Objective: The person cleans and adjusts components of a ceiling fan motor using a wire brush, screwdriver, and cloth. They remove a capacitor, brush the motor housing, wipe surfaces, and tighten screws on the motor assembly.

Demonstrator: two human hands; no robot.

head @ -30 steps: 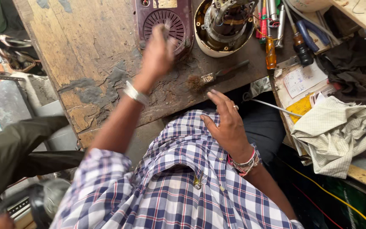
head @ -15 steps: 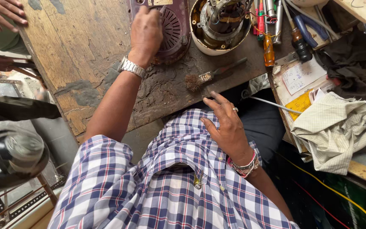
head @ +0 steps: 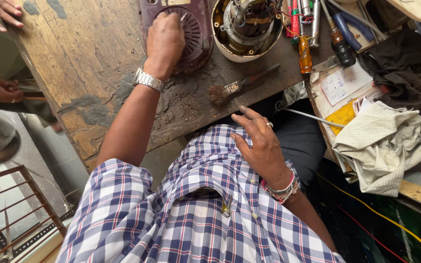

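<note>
Motor [head: 247, 22] sits bare in its cream shell at 12 o'clock on the table [head: 93, 58], so disassembly looks done, reassembly not. Left hand [head: 164, 41] lies curled over the maroon cover [head: 196, 34] at 11; grip unclear. Right hand [head: 259, 143] rests open-fingered on the shirt [head: 196, 214], empty. Brush [head: 235, 87] lies untouched.

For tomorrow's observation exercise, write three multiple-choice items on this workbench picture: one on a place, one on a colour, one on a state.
1. Where does the left hand rest?
A. on the maroon vented cover
B. on the checked cloth
C. on the brush

2. What colour is the handle of the screwdriver beside the motor housing?
A. blue
B. orange
C. white

3. How is the right hand?
A. gripping the brush
B. closed in a fist
C. open, holding nothing

Answers: 1 A, its fingers lie on the grille; 2 B, amber-orange plastic; 3 C, fingers spread over the shirt.
</note>
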